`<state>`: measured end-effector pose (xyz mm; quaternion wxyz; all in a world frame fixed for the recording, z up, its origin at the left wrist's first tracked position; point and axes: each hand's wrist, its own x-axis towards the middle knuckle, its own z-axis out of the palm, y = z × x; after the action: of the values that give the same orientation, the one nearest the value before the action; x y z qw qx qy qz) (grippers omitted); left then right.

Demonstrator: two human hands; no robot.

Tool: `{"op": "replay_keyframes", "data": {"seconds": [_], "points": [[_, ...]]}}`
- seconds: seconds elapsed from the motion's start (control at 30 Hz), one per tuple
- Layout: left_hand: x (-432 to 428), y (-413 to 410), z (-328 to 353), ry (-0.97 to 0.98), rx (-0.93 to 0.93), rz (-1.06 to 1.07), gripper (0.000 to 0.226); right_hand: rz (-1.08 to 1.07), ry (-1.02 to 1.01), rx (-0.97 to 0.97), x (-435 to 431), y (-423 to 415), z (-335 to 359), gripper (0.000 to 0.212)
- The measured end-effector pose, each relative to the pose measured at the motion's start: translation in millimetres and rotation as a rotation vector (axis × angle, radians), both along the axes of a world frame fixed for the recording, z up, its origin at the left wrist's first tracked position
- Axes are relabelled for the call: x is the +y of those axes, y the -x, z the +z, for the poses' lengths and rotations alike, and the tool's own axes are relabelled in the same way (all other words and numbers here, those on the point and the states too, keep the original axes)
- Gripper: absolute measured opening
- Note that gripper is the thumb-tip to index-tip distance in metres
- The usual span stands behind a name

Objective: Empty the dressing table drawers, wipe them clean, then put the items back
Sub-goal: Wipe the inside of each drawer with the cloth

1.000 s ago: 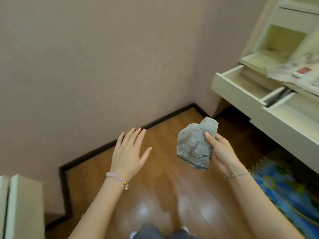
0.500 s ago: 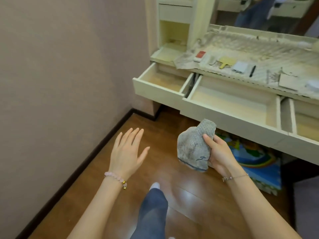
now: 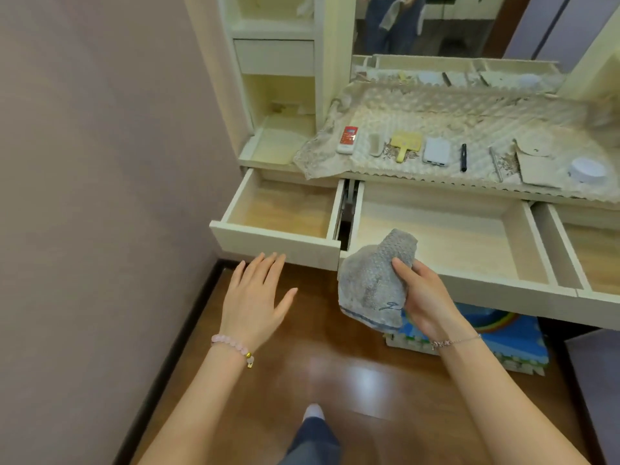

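From the head camera we see 3 drawers pulled out of the dressing table, and no items show in the parts we can see. The left drawer is the short one. The middle drawer is the long one, with its long axis running left to right. Only the near-left part of the right drawer is in frame. Their contents seem to be laid out in a row on the quilted cover of the tabletop: a remote, a yellow paddle-shaped thing, a white power bank, a pen and a few more we cannot name.

Our right hand grips the grey cloth, bunched up with fingers and thumb curled round it. In the picture the top of the cloth overlaps the near-left corner of the middle drawer (we cannot tell whether it is over the drawer or short of it). Our left hand is flat, fingers straight and together, holding nothing. Its fingertips are just below the left drawer's front panel, and contact is unclear.

We judge that emptying is done and wiping comes next. The relation that matters is this: the middle drawer's floor lies just beyond and to the right of the cloth, so the right hand is far nearer to it than the left hand. A sweep along that long axis, left to right, looks the natural stroke. The left drawer sits beyond the free hand, which could steady it.
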<state>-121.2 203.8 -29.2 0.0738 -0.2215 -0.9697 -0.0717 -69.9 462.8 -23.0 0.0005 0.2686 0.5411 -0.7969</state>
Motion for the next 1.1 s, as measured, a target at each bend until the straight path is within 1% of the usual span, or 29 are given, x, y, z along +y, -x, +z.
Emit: {"op": "replay_keyframes", "data": {"seconds": [0.2, 0.4, 0.6, 0.7, 0.77, 0.9, 1.03, 1.1], "points": [[-12, 82, 1, 0.012, 0.019, -0.021, 0.061, -0.029, -0.027, 0.036, -8, 75, 4, 0.027], [-23, 141, -6, 0.003, 0.009, 0.01, 0.06, 0.011, -0.072, 0.024, -18, 148, 1, 0.026], [-31, 198, -25, 0.013, -0.065, 0.067, 0.062, 0.067, -0.066, -0.013, -24, 225, -20, 0.031], [-34, 227, -34, 0.04, -0.114, 0.082, 0.063, 0.074, -0.073, -0.054, -25, 261, -31, 0.028], [-37, 246, -40, 0.066, -0.142, 0.088, 0.063, 0.082, -0.114, -0.076, -27, 281, -38, 0.024], [-42, 279, -52, 0.063, -0.196, 0.105, 0.063, 0.142, -0.273, -0.113, -35, 317, -58, 0.017], [-49, 307, -66, 0.043, -0.246, 0.085, 0.064, 0.197, -0.38, -0.173, -55, 340, -83, 0.021], [-54, 324, -75, 0.04, -0.284, 0.067, 0.065, 0.218, -0.396, -0.197, -69, 352, -95, 0.018]]}}
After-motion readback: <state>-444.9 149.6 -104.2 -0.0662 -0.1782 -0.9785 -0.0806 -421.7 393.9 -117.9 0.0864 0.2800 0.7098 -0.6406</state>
